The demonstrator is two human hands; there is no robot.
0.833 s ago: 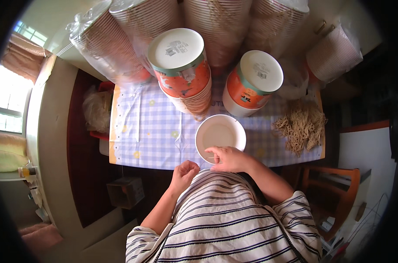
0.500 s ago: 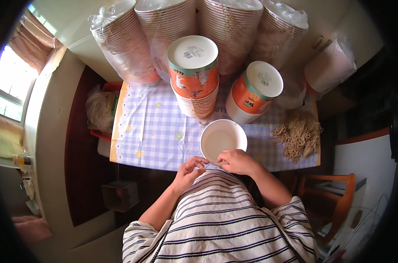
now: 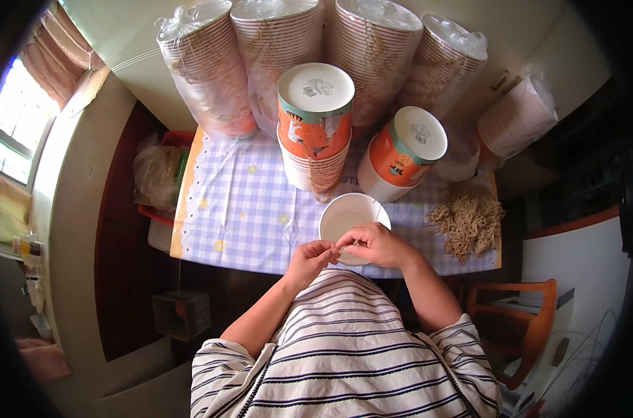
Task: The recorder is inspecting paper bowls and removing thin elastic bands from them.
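A white paper bucket stands open side up at the table's front edge. Over its near rim, my left hand and my right hand meet with fingertips pinched together. Between them shows a short bit of thin pale cord, mostly covered by the fingers. Another thin strand pokes up by the bucket's far right rim. Beyond stand a taller stack of upturned orange-and-green paper buckets, with cords hanging at its front, and a shorter stack. A tangled pile of tan cords lies to the right.
Several tall bucket stacks wrapped in clear plastic line the back. A checked cloth covers the table. A red crate with plastic bags is at left; a wooden chair stands at lower right.
My hands have come together and risen slightly over the bucket's near rim; their fingertips now meet around the cord. The whole view has shifted a little.
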